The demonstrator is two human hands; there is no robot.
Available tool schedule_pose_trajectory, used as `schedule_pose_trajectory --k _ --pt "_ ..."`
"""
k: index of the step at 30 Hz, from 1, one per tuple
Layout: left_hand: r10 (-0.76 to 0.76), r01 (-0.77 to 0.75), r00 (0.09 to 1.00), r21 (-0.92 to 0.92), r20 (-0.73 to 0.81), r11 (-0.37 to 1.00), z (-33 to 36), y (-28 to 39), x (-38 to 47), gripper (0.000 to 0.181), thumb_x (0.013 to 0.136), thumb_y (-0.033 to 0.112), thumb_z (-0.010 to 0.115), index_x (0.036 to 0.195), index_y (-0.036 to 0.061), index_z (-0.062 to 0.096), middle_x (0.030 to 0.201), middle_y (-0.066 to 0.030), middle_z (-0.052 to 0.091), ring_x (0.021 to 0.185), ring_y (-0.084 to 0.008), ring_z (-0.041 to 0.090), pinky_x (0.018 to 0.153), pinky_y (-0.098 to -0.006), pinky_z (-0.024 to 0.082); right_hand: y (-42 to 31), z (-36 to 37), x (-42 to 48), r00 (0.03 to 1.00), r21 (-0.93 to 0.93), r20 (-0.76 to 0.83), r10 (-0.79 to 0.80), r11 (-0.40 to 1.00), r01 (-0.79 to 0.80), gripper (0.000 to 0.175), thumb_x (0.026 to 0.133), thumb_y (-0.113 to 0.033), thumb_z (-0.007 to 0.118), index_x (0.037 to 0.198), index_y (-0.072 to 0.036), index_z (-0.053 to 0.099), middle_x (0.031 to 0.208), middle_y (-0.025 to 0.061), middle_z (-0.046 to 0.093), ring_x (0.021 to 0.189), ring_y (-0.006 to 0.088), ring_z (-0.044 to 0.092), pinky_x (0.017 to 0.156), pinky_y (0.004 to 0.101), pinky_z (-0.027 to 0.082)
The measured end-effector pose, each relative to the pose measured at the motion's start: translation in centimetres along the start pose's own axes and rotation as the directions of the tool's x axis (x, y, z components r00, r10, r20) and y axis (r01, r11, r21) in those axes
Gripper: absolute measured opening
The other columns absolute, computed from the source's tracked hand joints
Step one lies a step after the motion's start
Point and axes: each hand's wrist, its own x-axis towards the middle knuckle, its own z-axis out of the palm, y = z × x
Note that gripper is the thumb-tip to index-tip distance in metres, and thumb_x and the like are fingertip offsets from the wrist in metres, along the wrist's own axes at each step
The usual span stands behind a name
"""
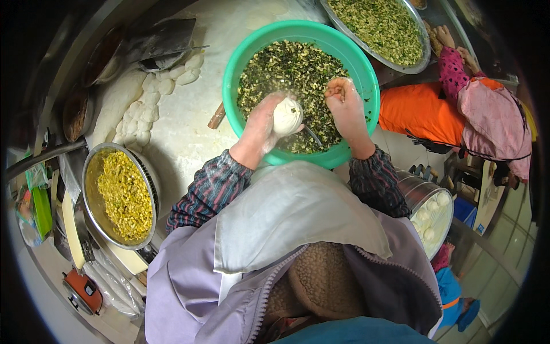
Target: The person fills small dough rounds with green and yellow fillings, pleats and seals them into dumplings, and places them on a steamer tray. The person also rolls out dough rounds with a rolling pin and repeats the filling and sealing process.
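Observation:
My left hand (260,129) cups a round white dough bun (288,116), gathered at the top around a small dark spot of filling. Below it is a wide green plastic basin (231,92) of chopped dark-green and pale filling (283,64). A metal utensil handle (312,135) sticks out of the filling beside the bun. My right hand (346,105) hovers over the basin's right side, apart from the bun, with fingers curled in; whether anything is between them is hidden.
Dough pieces (144,109) lie on the floured worktop (189,116) at left, near a metal bowl of yellow filling (88,189). A metal bowl of green filling (423,56) stands upper right. Another person (459,99) works at right, above a round steamer of buns (447,223).

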Motion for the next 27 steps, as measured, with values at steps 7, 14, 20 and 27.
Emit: schedule_pose_trajectory --k 7,14,20,27 --pt "0.008 -0.009 1.0 -0.038 -0.024 0.999 -0.8 0.1 0.4 0.025 0.093 0.028 0.053 0.11 0.0088 0.056 0.102 -0.0077 0.062 0.089 -0.0233 0.064 0.075 -0.0471 0.056 4.0 1.9 4.8 0.95 -0.499 0.066 -0.305 0.814 0.296 0.013 0.081 -0.017 0.06 0.081 -0.007 0.069 0.083 0.0117 0.063 0.078 0.0283 0.06 0.071 0.0393 0.049" --pt "-0.022 0.02 0.999 -0.043 -0.049 0.999 -1.8 0.6 0.6 0.026 0.094 0.027 0.051 0.11 0.0075 0.056 0.103 -0.0086 0.062 0.089 -0.0238 0.064 0.077 -0.048 0.056 6.5 7.1 9.9 0.926 -0.605 0.072 -0.371 0.721 0.337 0.014 0.08 -0.024 0.064 0.083 -0.011 0.07 0.083 0.0096 0.063 0.083 0.0272 0.062 0.073 0.0394 0.051" --pt "-0.002 -0.001 0.998 -0.053 -0.06 0.999 -2.6 1.1 0.6 0.027 0.095 0.028 0.05 0.11 0.0069 0.057 0.104 -0.0083 0.063 0.09 -0.0233 0.064 0.077 -0.0469 0.056 5.3 9.5 10.9 0.965 -0.648 0.123 -0.231 0.718 0.255 0.015 0.077 -0.023 0.067 0.083 -0.01 0.07 0.087 0.0096 0.063 0.084 0.0286 0.062 0.074 0.0402 0.051" --pt "0.066 -0.072 0.996 -0.091 -0.067 0.993 -2.3 1.5 0.9 0.026 0.092 0.025 0.053 0.108 0.0057 0.056 0.1 -0.0088 0.061 0.089 -0.023 0.063 0.074 -0.046 0.056 -1.7 4.4 3.8 0.96 0.112 0.268 0.074 0.988 -0.108 0.014 0.074 -0.013 0.072 0.083 -0.003 0.07 0.076 0.0055 0.066 0.065 0.0109 0.06 0.062 0.0231 0.047"
